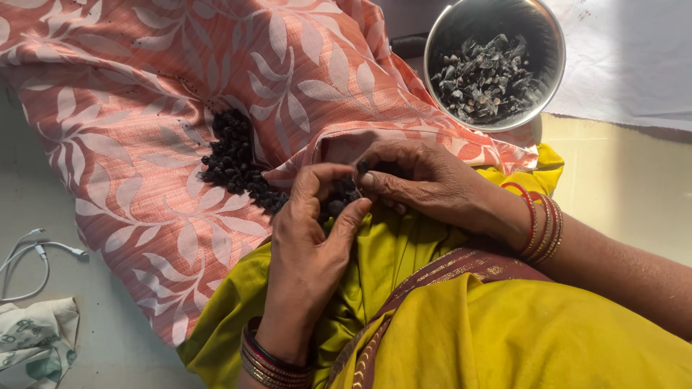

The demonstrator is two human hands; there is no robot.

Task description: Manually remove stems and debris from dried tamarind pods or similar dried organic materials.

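Head view shows my left hand (310, 230) and right hand (418, 180) pinching small black berries (234, 155) with fingers nearly closed; loose ones could roll off the leaf-print cloth (130, 108).

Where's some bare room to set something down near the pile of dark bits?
Free: the pink leaf cloth left of the dark pile, and the pale floor right of the steel bowl. Crowded: where both hands meet, and by the white cable.
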